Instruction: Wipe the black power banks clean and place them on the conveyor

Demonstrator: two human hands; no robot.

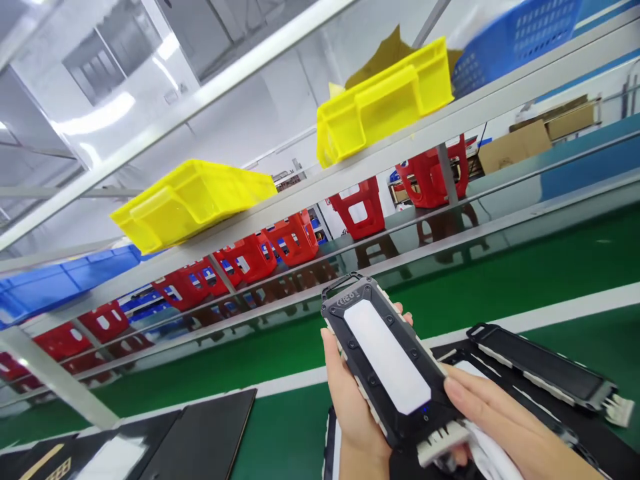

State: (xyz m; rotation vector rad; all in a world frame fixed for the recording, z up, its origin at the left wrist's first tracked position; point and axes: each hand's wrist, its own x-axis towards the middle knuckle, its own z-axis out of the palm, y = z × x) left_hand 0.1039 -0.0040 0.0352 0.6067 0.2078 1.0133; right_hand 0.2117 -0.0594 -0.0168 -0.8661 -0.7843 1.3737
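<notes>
Toward five o'clock, the left hand (350, 393) is cradling a black device (387, 357) with a bright white panel, while the right hand (500, 410) is grasping its lower right corner, white material (487, 453) showing just beneath. Above the green counter (285, 427), the device is tilting. A similar device (540, 367) is lying at four o'clock, a black board (200, 430) at seven.

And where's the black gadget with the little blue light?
In the head view, the black gadget is right of centre, low down, held between the left hand and the right hand.
</notes>
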